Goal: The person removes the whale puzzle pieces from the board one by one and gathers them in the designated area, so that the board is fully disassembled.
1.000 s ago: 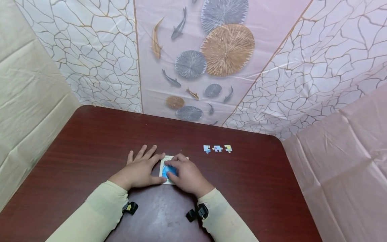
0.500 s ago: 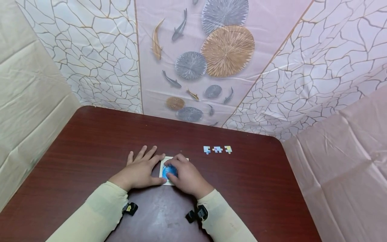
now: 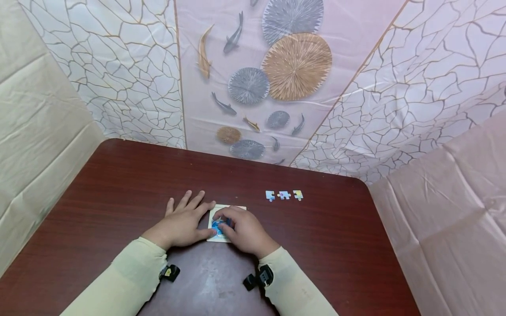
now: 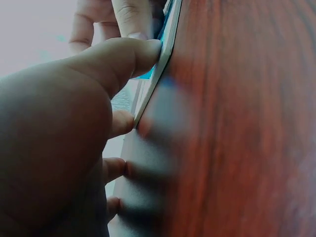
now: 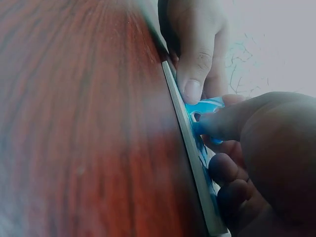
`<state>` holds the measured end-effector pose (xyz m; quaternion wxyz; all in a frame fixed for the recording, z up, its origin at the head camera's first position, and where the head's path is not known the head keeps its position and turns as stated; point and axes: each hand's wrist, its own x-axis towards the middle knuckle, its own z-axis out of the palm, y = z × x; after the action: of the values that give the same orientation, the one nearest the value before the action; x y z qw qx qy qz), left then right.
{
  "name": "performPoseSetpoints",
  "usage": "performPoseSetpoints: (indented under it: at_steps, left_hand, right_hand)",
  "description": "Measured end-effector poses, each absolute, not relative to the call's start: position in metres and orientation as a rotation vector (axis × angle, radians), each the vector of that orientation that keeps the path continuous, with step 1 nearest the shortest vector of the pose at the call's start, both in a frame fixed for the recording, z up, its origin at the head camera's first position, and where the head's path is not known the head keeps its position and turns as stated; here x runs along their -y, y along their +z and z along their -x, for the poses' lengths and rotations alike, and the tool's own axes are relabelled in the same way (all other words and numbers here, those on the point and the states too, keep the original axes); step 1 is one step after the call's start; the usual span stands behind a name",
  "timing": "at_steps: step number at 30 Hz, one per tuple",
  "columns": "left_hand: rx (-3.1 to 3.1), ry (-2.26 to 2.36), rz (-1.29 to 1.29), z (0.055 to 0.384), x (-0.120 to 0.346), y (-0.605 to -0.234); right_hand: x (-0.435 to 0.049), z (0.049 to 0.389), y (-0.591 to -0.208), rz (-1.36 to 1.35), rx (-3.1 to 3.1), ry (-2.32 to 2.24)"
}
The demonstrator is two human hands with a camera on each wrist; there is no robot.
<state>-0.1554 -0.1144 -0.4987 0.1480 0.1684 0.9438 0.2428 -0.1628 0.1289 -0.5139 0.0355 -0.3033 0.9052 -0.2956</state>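
Observation:
A small puzzle board with a pale frame and a blue picture lies flat on the table between both hands. My left hand has its fingers spread on the tabletop, the index fingertip at the board's far left corner and the thumb pressing its near left edge. Over the picture, my right hand pinches a blue puzzle piece between thumb and curled fingers. In the right wrist view, that piece stands tilted up from the board, with a notch showing beside the thumb. The right hand hides the board's right side.
Three loose jigsaw pieces, one pale blue, one with a pink spot and one yellow, lie in a row at the back right of the dark red table. Patterned cloth walls close in behind and at the sides.
The right thumb and fingers have drawn in over the picture, and a blue piece now tilts up between them. The left hand stays in place; the loose pieces have not moved.

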Motion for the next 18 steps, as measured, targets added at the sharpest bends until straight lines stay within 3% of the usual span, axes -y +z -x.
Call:
performPoseSetpoints:
  at_steps: [8,18]
  left_hand:
    - [-2.735,0.687,-0.471,0.156,0.114,-0.498]
    - [-2.736,0.683,-0.454,0.157,0.111,-0.498]
  right_hand:
    - [-0.128,0.163,-0.514,0.912,-2.776,-0.981]
    - [-0.139,0.169,-0.517,0.663,-2.643,-1.265]
